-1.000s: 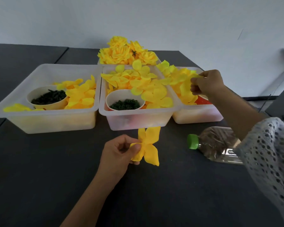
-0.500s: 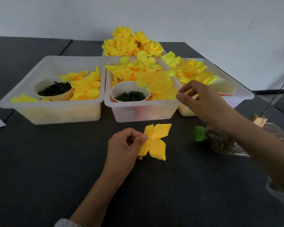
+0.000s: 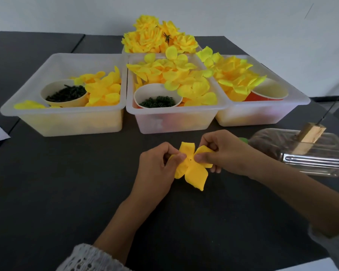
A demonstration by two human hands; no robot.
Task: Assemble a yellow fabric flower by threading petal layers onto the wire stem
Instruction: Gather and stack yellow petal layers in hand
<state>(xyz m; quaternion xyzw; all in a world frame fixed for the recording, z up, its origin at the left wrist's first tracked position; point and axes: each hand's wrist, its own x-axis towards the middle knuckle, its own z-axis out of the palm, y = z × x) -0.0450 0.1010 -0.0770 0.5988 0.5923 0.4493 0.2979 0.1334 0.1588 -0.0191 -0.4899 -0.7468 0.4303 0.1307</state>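
A yellow petal layer [image 3: 194, 171] with a small hole at its centre hangs between my hands, just above the dark table. My left hand [image 3: 157, 165] pinches its left side with thumb and forefinger. My right hand [image 3: 221, 153] pinches its right side, one petal folded under the fingers. No wire stem shows in either hand. Three clear bins hold loose yellow petals: the left bin [image 3: 63, 122], the middle bin [image 3: 174, 122] and the right bin [image 3: 262, 116]. Finished yellow flowers [image 3: 157, 36] are piled behind them.
Paper cups of dark green parts stand in the left bin [image 3: 65, 92] and the middle bin [image 3: 157, 100]; an orange cup [image 3: 268, 92] sits in the right bin. A clear plastic bottle [image 3: 305, 153] lies at right with a wooden block [image 3: 309, 137] on it.
My right hand has come back from the right bin to the petal layer and now pinches it. My left hand has stayed on the layer.
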